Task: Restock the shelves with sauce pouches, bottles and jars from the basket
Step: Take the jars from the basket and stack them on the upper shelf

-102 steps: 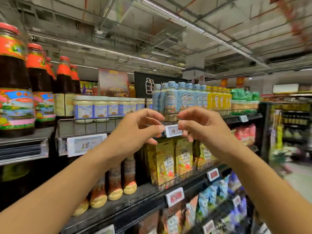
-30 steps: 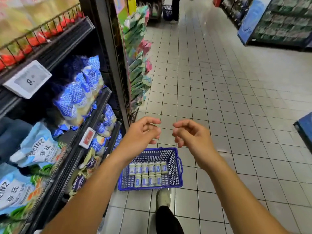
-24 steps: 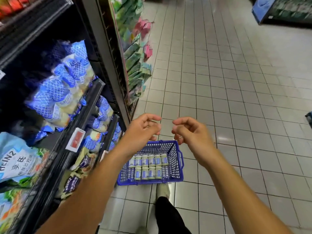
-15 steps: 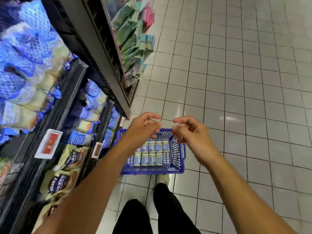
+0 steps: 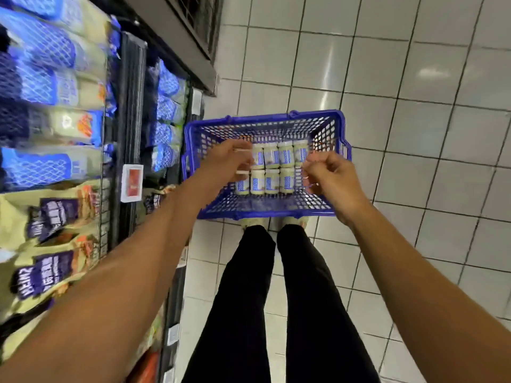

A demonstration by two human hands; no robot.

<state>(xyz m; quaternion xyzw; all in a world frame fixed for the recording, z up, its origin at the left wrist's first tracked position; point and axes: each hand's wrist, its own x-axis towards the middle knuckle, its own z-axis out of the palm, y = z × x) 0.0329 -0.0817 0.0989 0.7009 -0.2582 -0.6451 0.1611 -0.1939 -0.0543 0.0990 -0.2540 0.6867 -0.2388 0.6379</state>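
A blue plastic basket (image 5: 336, 134) stands on the tiled floor just ahead of my feet. Inside it lie several white jars (image 5: 272, 167) with blue labels, packed in two rows. My left hand (image 5: 225, 164) hangs over the left end of the rows with fingers loosely curled and nothing in them. My right hand (image 5: 330, 178) hovers over the right end, fingers also curled and empty. Both hands are above the jars, and I cannot tell whether either touches one.
Dark shelves (image 5: 130, 111) on the left hold blue-and-white sauce pouches (image 5: 52, 81) and yellow pouches with purple labels (image 5: 47, 217). A red price tag (image 5: 132, 183) hangs on the shelf edge. My black-trousered legs (image 5: 276, 299) stand behind the basket. White floor tiles (image 5: 414, 106) extend right.
My view has swung from the upper shelf down to the floor. Both hands have dropped from the shelf's price tag to just over the jars in the basket.
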